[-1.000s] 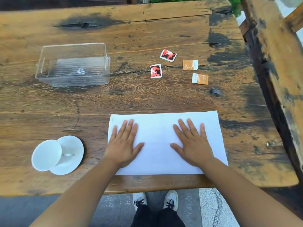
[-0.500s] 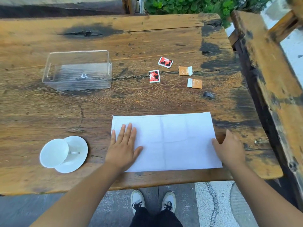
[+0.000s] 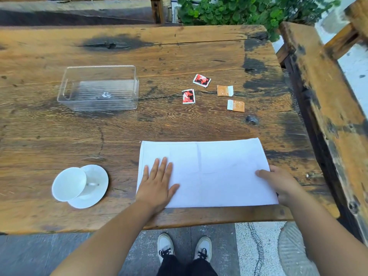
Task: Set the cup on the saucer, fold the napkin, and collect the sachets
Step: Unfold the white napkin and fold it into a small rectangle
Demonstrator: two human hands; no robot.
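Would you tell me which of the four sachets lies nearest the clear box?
The red sachet on the left, nearer you; the other red one and both orange ones lie farther right of the box.

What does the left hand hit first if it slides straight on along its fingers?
The left hand lies flat on the white paper napkin, fingers pointing to the table's far side. Going straight, it crosses the napkin's far edge, then bare wooden table. Probably the nearer red-and-black sachet comes first, though it may pass just left.
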